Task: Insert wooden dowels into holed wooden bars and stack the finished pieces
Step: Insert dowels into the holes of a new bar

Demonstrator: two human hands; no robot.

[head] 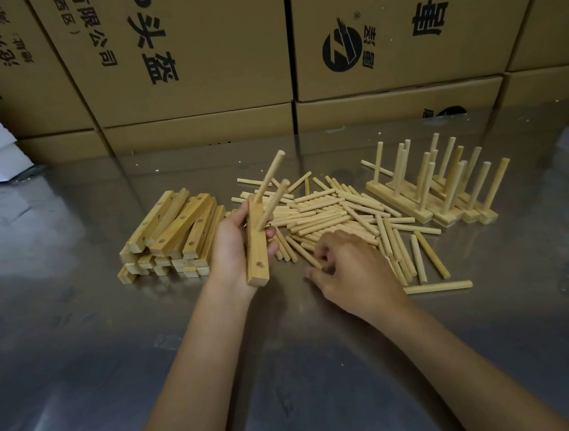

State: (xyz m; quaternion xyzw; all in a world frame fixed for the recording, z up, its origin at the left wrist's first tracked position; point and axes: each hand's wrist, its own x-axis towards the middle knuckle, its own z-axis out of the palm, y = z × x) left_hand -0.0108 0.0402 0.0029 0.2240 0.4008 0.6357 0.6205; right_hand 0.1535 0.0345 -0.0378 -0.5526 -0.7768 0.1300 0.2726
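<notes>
While the left hand point(236, 249) grips a bar point(256, 247) at frame centre, two dowels point(272, 196) stand in its upper holes and one lower hole is empty. Right of it, the right hand point(351, 271) pinches a dowel point(308, 255) at the near edge of the loose pile point(343, 211). Blank bars point(173, 233) lie stacked centre-left, finished pieces point(443, 190) upper right, closed cartons point(197, 53) across the top.

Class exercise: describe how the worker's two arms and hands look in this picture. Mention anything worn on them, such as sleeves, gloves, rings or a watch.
Both forearms are bare right down to the bottom edge of the picture: no sleeve shows. The left hand and the right hand wear no gloves. No watch, bracelet or ring is visible on either wrist or on the fingers that show.
</notes>
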